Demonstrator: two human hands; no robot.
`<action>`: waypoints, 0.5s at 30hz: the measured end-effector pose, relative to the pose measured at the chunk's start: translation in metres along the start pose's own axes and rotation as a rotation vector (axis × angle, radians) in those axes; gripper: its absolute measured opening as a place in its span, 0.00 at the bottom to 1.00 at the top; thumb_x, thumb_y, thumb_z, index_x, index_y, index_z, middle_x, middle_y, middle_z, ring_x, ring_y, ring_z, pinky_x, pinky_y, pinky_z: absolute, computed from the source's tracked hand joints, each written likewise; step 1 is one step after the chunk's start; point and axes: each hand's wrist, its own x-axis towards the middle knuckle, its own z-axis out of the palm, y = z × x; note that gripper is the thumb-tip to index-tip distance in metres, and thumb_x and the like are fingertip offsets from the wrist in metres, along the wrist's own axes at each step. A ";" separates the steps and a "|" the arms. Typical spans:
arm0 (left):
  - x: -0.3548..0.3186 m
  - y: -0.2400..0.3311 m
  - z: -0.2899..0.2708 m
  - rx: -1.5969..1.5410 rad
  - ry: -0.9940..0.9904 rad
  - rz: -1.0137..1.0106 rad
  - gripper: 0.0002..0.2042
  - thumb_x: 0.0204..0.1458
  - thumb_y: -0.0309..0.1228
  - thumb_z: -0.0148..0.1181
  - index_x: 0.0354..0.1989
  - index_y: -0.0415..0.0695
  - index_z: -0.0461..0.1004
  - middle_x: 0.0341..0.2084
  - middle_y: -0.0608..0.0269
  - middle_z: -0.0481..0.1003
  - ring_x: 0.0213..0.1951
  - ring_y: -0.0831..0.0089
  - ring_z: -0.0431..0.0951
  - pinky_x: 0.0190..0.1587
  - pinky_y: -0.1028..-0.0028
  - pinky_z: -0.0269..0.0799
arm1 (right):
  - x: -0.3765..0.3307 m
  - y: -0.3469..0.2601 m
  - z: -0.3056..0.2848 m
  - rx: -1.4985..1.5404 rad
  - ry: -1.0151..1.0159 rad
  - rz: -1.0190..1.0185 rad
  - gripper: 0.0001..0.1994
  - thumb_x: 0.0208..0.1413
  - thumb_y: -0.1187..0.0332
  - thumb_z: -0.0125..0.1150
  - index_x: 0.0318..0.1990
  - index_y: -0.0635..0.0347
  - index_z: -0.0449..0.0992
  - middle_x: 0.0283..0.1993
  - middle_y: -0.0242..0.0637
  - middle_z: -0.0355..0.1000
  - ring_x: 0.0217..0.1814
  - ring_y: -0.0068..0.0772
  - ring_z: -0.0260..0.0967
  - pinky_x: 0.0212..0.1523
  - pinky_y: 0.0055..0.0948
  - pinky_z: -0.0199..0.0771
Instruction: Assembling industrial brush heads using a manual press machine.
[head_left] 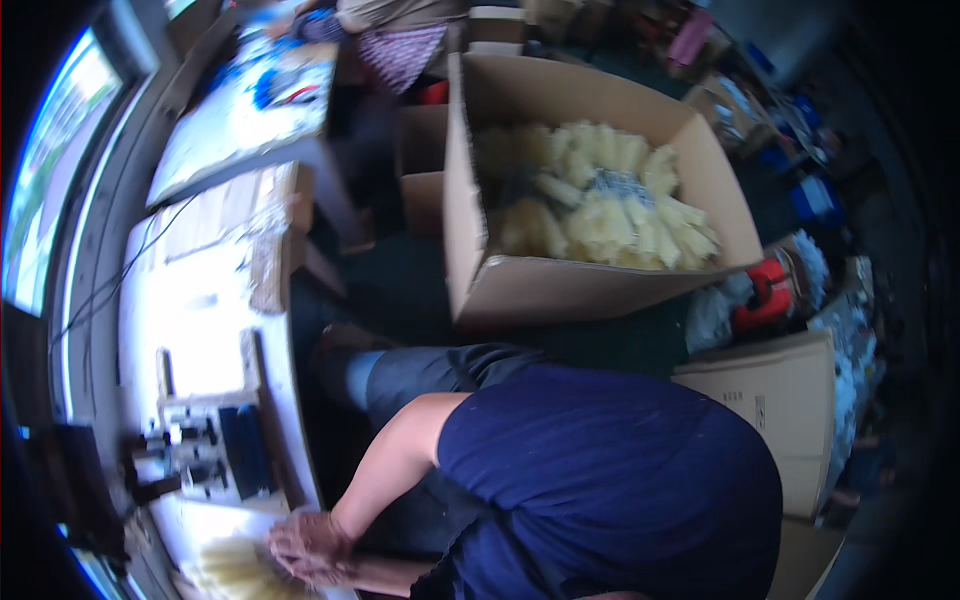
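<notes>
At the lower left, my right hand (pixel 308 537) is curled against a bundle of pale yellow, ribbed pieces (pixel 240 572) on the white worktable (pixel 205 310). My left hand (pixel 322 573) lies just under it, beside the same bundle; its fingers are mostly covered and blurred. Both hands are close together at the table's near edge. What exactly the pale yellow pieces are is too blurred to name. Behind them on the table stands a fixture (pixel 215 450) with metal clamps and a dark block.
A large open cardboard box (pixel 590 290) holds many similar pale yellow bundles (pixel 620 215). At the far table (pixel 240 125) another person (pixel 400 45) sits beside blue items. Flattened cardboard (pixel 770 400), plastic bags and a red object (pixel 765 295) lie at the right. A window is at the left.
</notes>
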 end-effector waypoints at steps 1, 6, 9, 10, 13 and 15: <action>-0.015 0.028 -0.003 0.026 0.040 0.077 0.15 0.63 0.31 0.53 0.53 0.34 0.72 0.50 0.51 0.73 0.57 0.65 0.71 0.60 0.66 0.67 | 0.001 0.011 0.003 -0.060 0.008 -0.003 0.11 0.56 0.60 0.55 0.36 0.59 0.69 0.41 0.42 0.66 0.42 0.46 0.67 0.39 0.42 0.73; -0.248 0.141 -0.020 0.077 0.412 0.725 0.15 0.63 0.31 0.53 0.53 0.34 0.72 0.50 0.51 0.74 0.57 0.65 0.71 0.60 0.66 0.67 | 0.004 0.010 -0.022 -0.012 -0.255 0.141 0.19 0.59 0.56 0.58 0.49 0.60 0.69 0.52 0.47 0.67 0.53 0.50 0.68 0.51 0.40 0.72; -0.264 0.136 -0.022 0.057 0.692 0.788 0.10 0.55 0.26 0.62 0.44 0.36 0.76 0.39 0.55 0.79 0.43 0.62 0.79 0.51 0.66 0.74 | 0.009 0.006 -0.040 0.196 -0.360 0.446 0.19 0.66 0.56 0.55 0.50 0.65 0.71 0.44 0.46 0.74 0.44 0.39 0.75 0.45 0.34 0.75; -0.266 0.131 -0.012 0.104 0.694 0.800 0.08 0.54 0.26 0.63 0.41 0.36 0.77 0.36 0.54 0.80 0.40 0.62 0.80 0.49 0.66 0.76 | 0.017 0.000 -0.046 0.425 -0.326 0.764 0.17 0.67 0.60 0.55 0.50 0.66 0.72 0.40 0.39 0.75 0.39 0.28 0.76 0.38 0.27 0.77; -0.284 0.125 -0.003 0.121 0.715 0.791 0.11 0.51 0.27 0.66 0.40 0.35 0.77 0.36 0.51 0.80 0.39 0.61 0.81 0.48 0.65 0.77 | 0.029 0.008 -0.038 0.432 -0.313 0.777 0.12 0.67 0.65 0.54 0.49 0.67 0.71 0.40 0.36 0.75 0.33 0.20 0.74 0.32 0.21 0.76; -0.294 0.122 0.002 0.104 0.743 0.819 0.11 0.51 0.28 0.66 0.41 0.35 0.77 0.37 0.50 0.80 0.39 0.61 0.81 0.49 0.64 0.77 | 0.039 0.006 -0.021 0.386 -0.380 0.766 0.13 0.66 0.65 0.54 0.49 0.68 0.71 0.40 0.37 0.75 0.33 0.21 0.74 0.30 0.21 0.77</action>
